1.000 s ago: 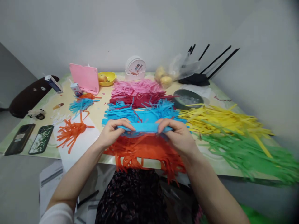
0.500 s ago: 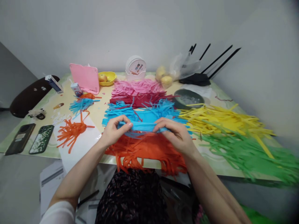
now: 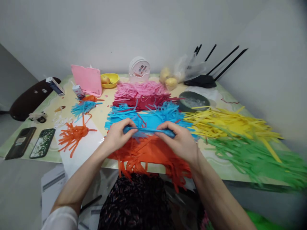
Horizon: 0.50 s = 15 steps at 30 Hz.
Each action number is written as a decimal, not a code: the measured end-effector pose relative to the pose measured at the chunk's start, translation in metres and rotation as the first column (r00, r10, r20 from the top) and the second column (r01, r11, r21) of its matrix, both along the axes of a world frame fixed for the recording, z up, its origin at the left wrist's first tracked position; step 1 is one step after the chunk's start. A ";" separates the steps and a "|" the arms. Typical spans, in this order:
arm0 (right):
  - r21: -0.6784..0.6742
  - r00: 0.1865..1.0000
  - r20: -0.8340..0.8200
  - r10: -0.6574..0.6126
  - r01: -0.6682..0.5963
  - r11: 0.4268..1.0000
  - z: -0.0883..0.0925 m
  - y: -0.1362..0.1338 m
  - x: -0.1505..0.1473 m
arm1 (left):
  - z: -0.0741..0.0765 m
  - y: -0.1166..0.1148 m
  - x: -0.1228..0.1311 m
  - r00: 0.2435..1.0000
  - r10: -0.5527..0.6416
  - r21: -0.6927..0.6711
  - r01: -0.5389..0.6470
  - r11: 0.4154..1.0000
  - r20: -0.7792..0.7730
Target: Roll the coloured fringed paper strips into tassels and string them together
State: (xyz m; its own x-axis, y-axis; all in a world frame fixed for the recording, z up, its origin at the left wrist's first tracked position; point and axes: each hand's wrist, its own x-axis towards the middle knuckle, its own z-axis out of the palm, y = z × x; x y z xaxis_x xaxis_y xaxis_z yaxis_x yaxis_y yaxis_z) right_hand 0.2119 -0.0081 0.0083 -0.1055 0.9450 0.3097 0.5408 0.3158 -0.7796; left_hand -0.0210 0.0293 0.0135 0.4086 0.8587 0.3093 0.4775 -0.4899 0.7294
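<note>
A folded strip of blue fringed tissue paper (image 3: 146, 129) is stretched level between both hands. My left hand (image 3: 120, 133) pinches its left part between thumb and fingers. On the other side my right hand (image 3: 177, 136) grips it the same way. Directly below lies orange fringed paper (image 3: 153, 149), its strands hanging over the table's front edge. Just behind the hands spreads a pile of blue fringed paper (image 3: 153, 118), with a small red strip on it. The ends of the held strip are partly hidden by my fingers.
Yellow fringe (image 3: 223, 123) and green fringe (image 3: 259, 156) spread to the right. Crimson paper (image 3: 144, 101) and pink paper (image 3: 141, 88) lie behind. Two tassels, orange (image 3: 74, 132) and blue (image 3: 83, 108), sit left, near two phones (image 3: 42, 143). A dark bowl (image 3: 194, 101) and router (image 3: 201, 81) stand back right.
The blue strip has gone from a wider, flatter band to a narrower, tighter roll between my hands. My fingers have shifted slightly; the other things have stayed put.
</note>
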 end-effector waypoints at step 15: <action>-0.109 0.820 -0.571 0.026 -0.107 0.988 -0.009 0.002 -0.006 | -0.009 -0.003 0.004 0.802 -0.011 -0.380 0.295 0.877 0.597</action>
State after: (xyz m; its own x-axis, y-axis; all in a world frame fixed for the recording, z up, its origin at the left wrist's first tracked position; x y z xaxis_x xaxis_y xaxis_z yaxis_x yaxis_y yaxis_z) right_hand 0.2061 -0.0065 -0.0005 -0.0141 0.9777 0.2094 -0.0282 0.2089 -0.9775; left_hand -0.0171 0.0267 0.0046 0.4201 0.8972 0.1359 -0.1403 -0.0837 0.9866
